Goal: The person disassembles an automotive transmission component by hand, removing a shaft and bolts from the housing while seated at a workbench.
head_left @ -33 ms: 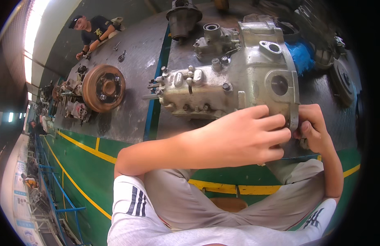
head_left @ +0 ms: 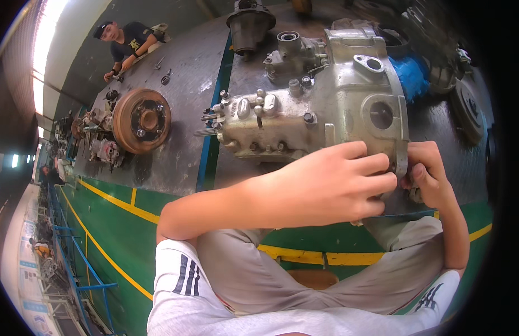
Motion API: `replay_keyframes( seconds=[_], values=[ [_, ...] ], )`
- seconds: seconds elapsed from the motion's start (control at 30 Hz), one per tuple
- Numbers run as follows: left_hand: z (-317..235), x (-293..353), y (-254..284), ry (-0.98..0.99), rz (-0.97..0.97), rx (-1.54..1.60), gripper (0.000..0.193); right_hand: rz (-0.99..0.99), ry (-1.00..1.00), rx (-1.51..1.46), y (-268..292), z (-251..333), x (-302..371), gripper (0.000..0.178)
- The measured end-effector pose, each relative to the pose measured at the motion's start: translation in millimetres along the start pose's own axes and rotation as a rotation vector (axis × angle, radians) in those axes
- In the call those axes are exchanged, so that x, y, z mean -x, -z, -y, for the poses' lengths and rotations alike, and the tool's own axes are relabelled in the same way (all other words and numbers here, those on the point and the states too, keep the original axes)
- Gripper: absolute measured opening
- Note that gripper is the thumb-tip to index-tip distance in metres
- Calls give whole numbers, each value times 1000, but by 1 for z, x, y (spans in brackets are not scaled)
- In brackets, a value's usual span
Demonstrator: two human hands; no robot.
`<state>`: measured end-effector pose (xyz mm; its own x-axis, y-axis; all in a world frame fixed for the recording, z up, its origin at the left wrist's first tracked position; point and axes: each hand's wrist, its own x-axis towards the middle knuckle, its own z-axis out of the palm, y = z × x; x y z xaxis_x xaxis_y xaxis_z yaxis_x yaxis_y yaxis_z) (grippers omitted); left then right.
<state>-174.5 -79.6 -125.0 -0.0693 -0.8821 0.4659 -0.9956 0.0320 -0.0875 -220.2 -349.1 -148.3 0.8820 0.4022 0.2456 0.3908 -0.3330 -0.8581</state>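
A large silver metal gearbox housing [head_left: 354, 84] lies on the workbench in front of me, its wide bell end to the right and its splined shaft to the left. My left hand [head_left: 349, 182] reaches across its near side at the bell end. Its fingers are curled, and their tips are hidden, so what they grip does not show. Beside the rim of the bell, my right hand [head_left: 428, 171] is closed with thumb and fingers bent together. A small metal piece [head_left: 415, 195] shows just below those fingers; whether they hold it is unclear.
A rusty brake drum assembly [head_left: 142, 120] stands on the left bench [head_left: 186, 73]. Behind the housing are a smaller metal casing [head_left: 296, 56], a dark cylindrical part [head_left: 251, 28] and a blue cloth-like bundle [head_left: 409, 78]. A round plate [head_left: 466, 106] lies far right. Another person [head_left: 131, 42] leans at the far left.
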Motion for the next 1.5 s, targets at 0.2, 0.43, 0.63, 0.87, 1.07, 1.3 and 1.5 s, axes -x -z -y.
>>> replay_keyframes(
  seconds=[0.2,0.43,0.63,0.87,1.07,1.3,1.5],
  values=[
    [3,-2,2,-46,83,-64,9,-2,37,17,-1,-2,0,75],
    [0,0,10,-60,135,-121,10,-28,29,76,-4,-9,5,71],
    [-2,1,7,-60,68,-124,9,-89,34,76,-3,-1,0,76],
    [6,1,4,-101,70,-103,8,-114,41,129,-3,1,-4,77],
    [0,-1,7,-86,102,-204,7,-119,53,161,1,-3,-1,76],
    [-2,-1,4,-64,94,-121,8,-126,27,182,0,-6,2,75],
    [-1,0,7,-82,108,-169,9,-115,25,184,2,-5,1,73]
  ],
)
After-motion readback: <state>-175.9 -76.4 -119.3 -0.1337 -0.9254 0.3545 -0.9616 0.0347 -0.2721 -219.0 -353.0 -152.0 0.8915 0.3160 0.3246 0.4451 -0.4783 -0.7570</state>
